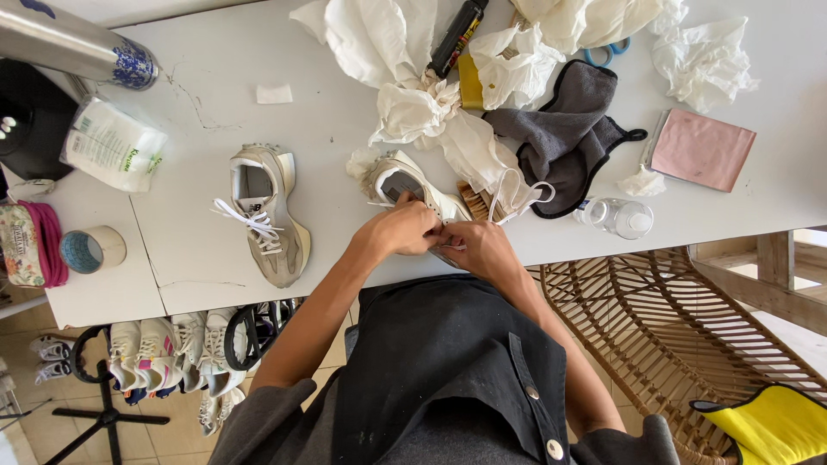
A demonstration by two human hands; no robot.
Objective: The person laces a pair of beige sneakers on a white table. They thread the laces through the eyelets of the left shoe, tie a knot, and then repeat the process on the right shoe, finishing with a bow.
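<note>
Both hands (close together) grip a white sneaker's laces.

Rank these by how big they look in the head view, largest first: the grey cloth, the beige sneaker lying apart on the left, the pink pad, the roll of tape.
1. Grey cloth
2. Beige sneaker
3. Pink pad
4. Roll of tape

Cloth and sneaker look close in size; the cloth is crumpled, so that order is unsure.
</note>
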